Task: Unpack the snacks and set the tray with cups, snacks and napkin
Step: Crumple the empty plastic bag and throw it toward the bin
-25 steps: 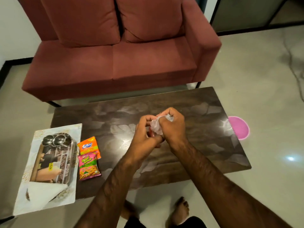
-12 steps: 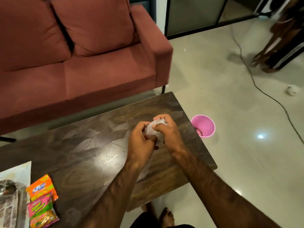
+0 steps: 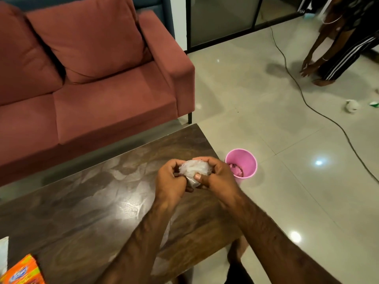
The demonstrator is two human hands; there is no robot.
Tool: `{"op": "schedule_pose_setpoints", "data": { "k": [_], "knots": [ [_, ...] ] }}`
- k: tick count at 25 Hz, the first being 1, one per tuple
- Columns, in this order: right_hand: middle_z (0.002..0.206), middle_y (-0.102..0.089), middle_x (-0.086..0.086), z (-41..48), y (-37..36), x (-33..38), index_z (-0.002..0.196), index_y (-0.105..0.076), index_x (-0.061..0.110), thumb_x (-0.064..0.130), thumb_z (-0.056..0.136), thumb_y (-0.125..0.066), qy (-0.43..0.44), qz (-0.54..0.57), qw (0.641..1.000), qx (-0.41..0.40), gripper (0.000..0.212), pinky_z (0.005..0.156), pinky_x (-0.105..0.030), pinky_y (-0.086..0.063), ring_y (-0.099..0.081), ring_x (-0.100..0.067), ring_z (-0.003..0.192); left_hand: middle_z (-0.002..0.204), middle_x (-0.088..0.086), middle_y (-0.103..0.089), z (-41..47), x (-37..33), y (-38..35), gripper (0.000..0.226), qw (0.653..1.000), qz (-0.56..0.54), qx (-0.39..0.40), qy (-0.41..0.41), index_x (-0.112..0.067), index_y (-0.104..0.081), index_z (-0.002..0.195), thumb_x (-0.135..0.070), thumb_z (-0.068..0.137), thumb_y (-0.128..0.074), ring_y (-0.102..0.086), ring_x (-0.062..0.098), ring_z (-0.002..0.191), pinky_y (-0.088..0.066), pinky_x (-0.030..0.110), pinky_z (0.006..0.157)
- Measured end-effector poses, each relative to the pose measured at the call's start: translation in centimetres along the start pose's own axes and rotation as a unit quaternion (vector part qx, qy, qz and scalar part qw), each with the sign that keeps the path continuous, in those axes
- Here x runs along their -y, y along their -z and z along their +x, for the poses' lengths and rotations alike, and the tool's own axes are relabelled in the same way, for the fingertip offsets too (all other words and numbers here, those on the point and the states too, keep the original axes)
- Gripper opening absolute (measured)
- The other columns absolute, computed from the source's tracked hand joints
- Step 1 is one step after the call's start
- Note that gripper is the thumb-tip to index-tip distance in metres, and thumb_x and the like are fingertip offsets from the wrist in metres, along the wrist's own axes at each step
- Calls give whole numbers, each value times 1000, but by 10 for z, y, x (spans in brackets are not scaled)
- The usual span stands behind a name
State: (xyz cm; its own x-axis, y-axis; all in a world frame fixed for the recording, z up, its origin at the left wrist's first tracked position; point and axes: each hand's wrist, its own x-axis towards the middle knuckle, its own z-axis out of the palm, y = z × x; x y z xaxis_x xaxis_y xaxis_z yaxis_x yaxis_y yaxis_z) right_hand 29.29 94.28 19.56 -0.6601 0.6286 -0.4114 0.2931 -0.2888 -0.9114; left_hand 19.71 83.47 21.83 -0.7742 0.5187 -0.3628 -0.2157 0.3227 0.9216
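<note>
Both hands squeeze a crumpled clear plastic wrapper (image 3: 192, 171) into a ball above the right end of the dark wooden table (image 3: 92, 201). My left hand (image 3: 170, 181) curls round its left side, and my right hand (image 3: 217, 177) grips it from the right with the thumb pressed on the front. An orange snack packet (image 3: 20, 272) lies at the table's bottom left corner, cut off by the frame. The edge of the tray (image 3: 3, 255) shows at the far left. Cups and napkin are out of view.
A pink bin (image 3: 242, 163) with some waste inside stands on the tiled floor just right of the table. A red sofa (image 3: 92, 78) sits behind the table. A black cable (image 3: 320, 111) runs across the floor. Another person (image 3: 338, 44) bends down at the top right.
The view has swung right, so the tray and packets slid off to the left and the pink bin came closer. My hands still knead the wrapper, now nearer the bin.
</note>
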Motion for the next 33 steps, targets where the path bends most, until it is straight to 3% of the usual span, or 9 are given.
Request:
{"op": "schedule_pose_setpoints", "data": {
  "k": [3, 5, 6, 8, 10, 15, 22, 28, 33],
  "knots": [
    [95, -84, 12, 27, 47, -7, 89, -77, 32, -9, 83, -78, -14, -7, 999, -40, 42, 69, -23, -66, -81, -8, 90, 98, 8, -73, 16, -3, -58, 31, 999, 27, 42, 13, -19, -67, 103, 2, 80, -63, -74, 28, 82, -63, 40, 61],
    [79, -78, 29, 48, 89, -14, 85, -71, 33, -10, 86, -75, -32, -20, 997, -62, 43, 59, -8, -57, -78, 6, 80, 108, 2, -72, 25, -5, -105, 36, 996, 58, 69, 21, -24, -64, 114, -13, 80, -61, -71, 22, 96, -62, 43, 80],
    [76, -77, 28, 59, 110, -18, 86, -69, 32, -10, 87, -73, -42, -25, 996, -73, 42, 59, -8, -57, -79, 1, 80, 115, 2, -70, 31, -7, -129, 39, 993, 79, 84, 22, -23, -62, 121, -16, 83, -60, -69, 21, 103, -59, 42, 89],
    [92, -80, 12, 79, 155, -26, 98, -73, 27, -8, 89, -72, -63, -29, 994, -86, 35, 75, -30, -67, -79, -21, 96, 124, 2, -65, 46, -8, -177, 41, 987, 113, 112, 30, -20, -56, 131, -10, 91, -60, -64, 18, 111, -53, 33, 97],
    [114, -77, -5, 97, 195, -32, 119, -73, 19, -4, 92, -73, -73, -35, 991, -108, 35, 92, -50, -66, -75, -33, 108, 124, -3, -63, 61, -8, -218, 46, 981, 109, 149, 54, -22, -52, 135, -8, 92, -62, -61, 13, 112, -52, 20, 90],
    [116, -77, -19, 160, 265, -59, 121, -72, 5, -9, 88, -73, -83, -57, 980, -170, 36, 99, -59, -61, -74, -42, 110, 131, -3, -61, 98, 5, -288, 54, 974, 122, 166, 93, -25, -50, 139, -4, 90, -63, -58, 18, 120, -49, 35, 104],
    [126, -70, -16, 251, 294, -113, 135, -67, 12, 0, 86, -71, -77, -197, 966, -151, 51, 99, -48, -61, -70, -37, 115, 117, -14, -55, 155, 55, -313, 50, 961, 195, 171, 97, -25, -54, 135, -4, 90, -60, -55, 0, 101, -42, 9, 76],
    [142, -60, -15, 291, 307, -154, 146, -57, 11, 5, 82, -79, -115, -247, 955, -118, 68, 108, -44, -55, -60, -35, 131, 112, -26, -46, 169, 99, -306, 68, 948, 241, 153, 139, -36, -41, 145, -5, 87, -57, -52, -5, 89, -49, 14, 75],
    [148, -52, -10, 261, 317, -153, 148, -54, 22, 4, 86, -75, -135, -256, 949, -122, 67, 94, -27, -43, -56, -30, 134, 119, -12, -48, 165, 96, -308, 64, 949, 229, 152, 155, -33, -45, 140, 0, 87, -57, -50, -8, 81, -42, -1, 53]
  ]
}}
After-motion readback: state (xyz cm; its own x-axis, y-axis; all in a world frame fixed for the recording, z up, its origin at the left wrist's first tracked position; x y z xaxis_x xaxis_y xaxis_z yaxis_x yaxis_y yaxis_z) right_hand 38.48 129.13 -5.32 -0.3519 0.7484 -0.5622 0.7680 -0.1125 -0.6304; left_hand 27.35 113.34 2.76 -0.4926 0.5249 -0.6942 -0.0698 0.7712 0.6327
